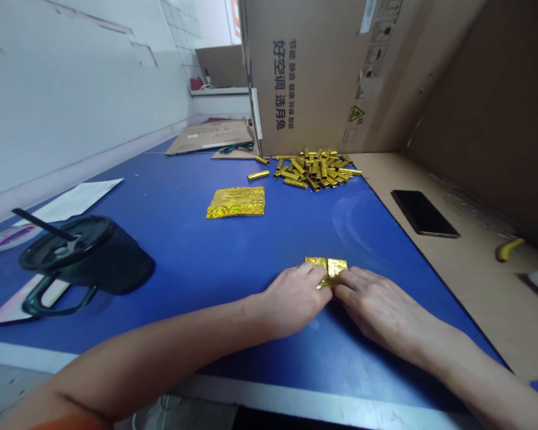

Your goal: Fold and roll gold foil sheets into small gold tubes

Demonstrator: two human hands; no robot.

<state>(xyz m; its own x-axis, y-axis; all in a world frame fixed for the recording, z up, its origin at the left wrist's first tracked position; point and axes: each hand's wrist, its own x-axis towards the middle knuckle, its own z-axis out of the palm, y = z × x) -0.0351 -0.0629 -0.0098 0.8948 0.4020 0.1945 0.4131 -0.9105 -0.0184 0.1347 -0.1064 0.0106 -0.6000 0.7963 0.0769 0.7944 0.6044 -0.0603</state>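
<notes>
- So both hands are down at the near side of the blue table (215, 263), almost meeting, with a shiny gold foil piece (337, 266) between them.
- Left hand (291, 301): fingers curled closed on the foil piece, which sits at about 1 to 2 o'clock from the middle of that hand, right at the fingertips.
- Right hand (376, 301): also bent in and gripping the same piece, which is at roughly 10 o'clock from this one. The thumb tips and the foil's near edge are kinda buried, so can't tell exactly how it's pinched.
- The bit poking out past the fingers is at 12 o'clock from where the hands meet, with a dark line across it. One piece or two side by side? Can't tell.
- Going round the clock from that meeting point: a flat gold foil stack (236, 203) lies on its own between 10 and 11.
- A single gold tube (257, 175) is at 11, a little short of the pile.
- At 12, well apart from the hands, there's a messy pile of gold tubes (316, 170), right up by a big cardboard box (323, 77) with printed writing.
- Black phone (425, 214) lying flat at 2, off the blue part, on brown cardboard (457, 280).
- Dark lidded mug (112, 257) with a straw over at 9.
</notes>
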